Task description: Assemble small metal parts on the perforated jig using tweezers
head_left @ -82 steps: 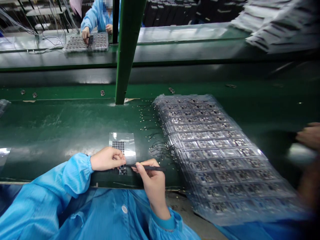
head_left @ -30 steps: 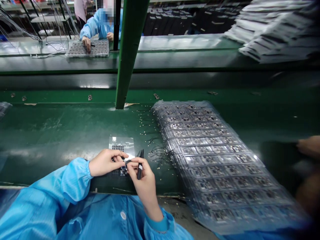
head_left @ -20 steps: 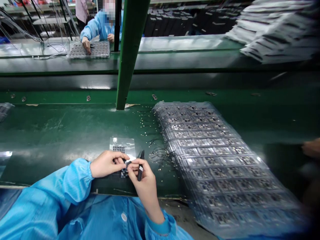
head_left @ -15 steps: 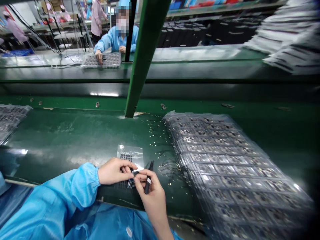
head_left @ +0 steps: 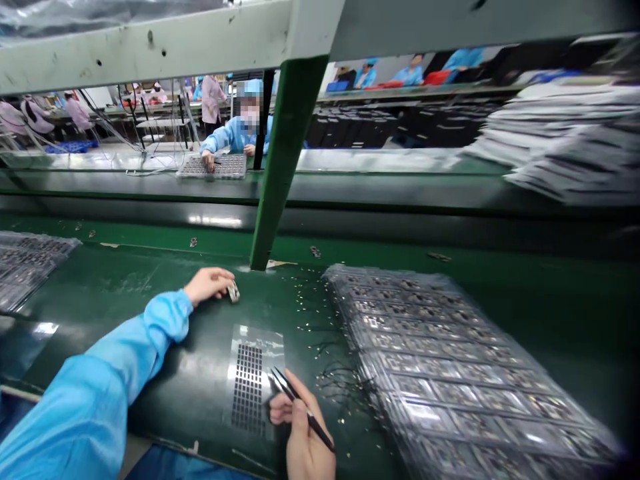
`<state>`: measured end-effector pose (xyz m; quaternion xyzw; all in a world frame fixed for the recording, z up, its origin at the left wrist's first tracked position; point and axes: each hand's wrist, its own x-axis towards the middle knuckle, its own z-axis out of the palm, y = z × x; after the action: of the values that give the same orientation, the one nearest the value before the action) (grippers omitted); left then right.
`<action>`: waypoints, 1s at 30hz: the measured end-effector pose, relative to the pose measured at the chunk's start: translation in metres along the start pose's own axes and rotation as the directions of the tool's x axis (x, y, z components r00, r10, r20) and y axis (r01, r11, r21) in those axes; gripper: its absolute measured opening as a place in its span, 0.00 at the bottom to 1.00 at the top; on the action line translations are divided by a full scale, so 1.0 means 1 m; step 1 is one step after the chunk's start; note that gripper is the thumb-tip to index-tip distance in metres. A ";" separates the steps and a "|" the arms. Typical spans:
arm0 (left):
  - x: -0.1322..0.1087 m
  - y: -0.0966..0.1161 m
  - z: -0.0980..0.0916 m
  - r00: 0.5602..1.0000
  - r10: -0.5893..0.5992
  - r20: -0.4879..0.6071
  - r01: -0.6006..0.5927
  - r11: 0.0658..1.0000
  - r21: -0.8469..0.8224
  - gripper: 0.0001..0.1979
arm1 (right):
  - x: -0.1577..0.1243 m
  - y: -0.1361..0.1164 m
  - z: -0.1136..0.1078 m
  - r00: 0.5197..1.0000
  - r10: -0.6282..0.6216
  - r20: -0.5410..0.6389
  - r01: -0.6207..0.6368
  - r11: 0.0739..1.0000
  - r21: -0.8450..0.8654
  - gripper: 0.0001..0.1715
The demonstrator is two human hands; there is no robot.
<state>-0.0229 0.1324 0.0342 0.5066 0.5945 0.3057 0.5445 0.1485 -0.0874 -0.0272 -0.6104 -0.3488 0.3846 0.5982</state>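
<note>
My left hand (head_left: 207, 285) is stretched forward over the green bench, its fingers closed on a small circuit board (head_left: 233, 291). Black tweezers (head_left: 303, 410) are gripped in my right hand (head_left: 305, 420), their tips pointing forward and left. Just left of those tips lies a clear sheet (head_left: 271, 343) with rows of small black stickers (head_left: 249, 387). Short black cables (head_left: 327, 373) with shiny ends are strewn to the right of my right hand.
Stacked clear trays (head_left: 450, 360) of small boards fill the right side; more trays (head_left: 33, 263) lie far left. A green post (head_left: 280, 167) rises from the bench. Small parts (head_left: 315, 252) dot the strip behind. Across the line, a person in blue (head_left: 230, 137) works over a tray (head_left: 230, 167).
My left hand has moved forward and left with the circuit board, away from my right hand. My right hand has lowered and now holds the tweezers pointing forward. The camera view has tilted up.
</note>
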 end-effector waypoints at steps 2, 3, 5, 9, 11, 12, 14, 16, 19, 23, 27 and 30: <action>0.040 0.020 -0.016 0.992 0.006 -0.129 -0.007 1.000 -0.009 0.11 | 0.001 0.000 0.002 1.000 0.000 -0.029 0.000 1.000 -0.011 0.23; 0.057 0.028 -0.024 0.979 0.003 -0.206 -0.006 1.000 -0.013 0.12 | 0.002 0.001 0.003 0.999 0.003 -0.039 -0.004 1.000 -0.026 0.24; 0.083 0.036 -0.035 0.940 -0.009 -0.341 0.002 1.000 -0.020 0.13 | 0.004 0.003 0.003 0.999 0.000 -0.044 -0.003 0.999 -0.050 0.26; 0.094 0.029 -0.033 0.845 0.052 -0.532 -0.055 0.998 0.010 0.16 | 0.008 0.008 0.003 0.997 -0.083 -0.005 0.083 0.996 -0.039 0.20; 0.082 0.020 -0.017 0.809 0.141 -0.571 -0.132 0.990 0.059 0.18 | 0.009 0.006 0.003 0.988 -0.136 0.073 0.139 0.989 -0.050 0.15; 0.074 0.016 -0.007 0.801 0.191 -0.567 -0.175 0.981 0.084 0.18 | 0.009 0.003 0.003 0.981 -0.155 0.112 0.163 0.985 -0.061 0.13; 0.053 0.013 0.018 0.816 0.327 -0.477 -0.289 0.945 0.153 0.15 | 0.010 -0.003 0.004 0.968 -0.174 0.179 0.190 0.979 -0.079 0.11; 0.030 0.017 0.047 0.784 0.606 -0.131 -0.542 0.773 0.330 0.10 | 0.010 -0.009 0.005 0.964 -0.167 0.207 0.187 0.979 -0.083 0.12; -0.003 0.037 0.096 0.434 0.685 0.585 -0.886 0.209 0.413 0.09 | 0.010 -0.012 0.007 0.964 -0.144 0.223 0.169 0.981 -0.098 0.11; -0.017 0.079 0.175 0.311 0.518 0.797 -0.909 -0.081 0.408 0.12 | 0.009 -0.008 0.011 0.963 -0.147 0.225 0.180 0.974 -0.135 0.10; -0.002 0.112 0.252 0.418 0.448 0.790 -0.836 -0.149 0.528 0.14 | 0.008 -0.001 0.012 0.969 -0.148 0.197 0.184 0.966 -0.180 0.07; 0.013 0.122 0.292 0.467 0.415 0.781 -0.800 -0.178 0.573 0.16 | 0.008 0.001 0.014 0.971 -0.166 0.174 0.196 0.966 -0.170 0.06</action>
<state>0.2912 0.1259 0.0771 0.9769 0.2121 0.0228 -0.0145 0.1402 -0.0741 -0.0284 -0.5966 -0.4838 0.3411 0.5418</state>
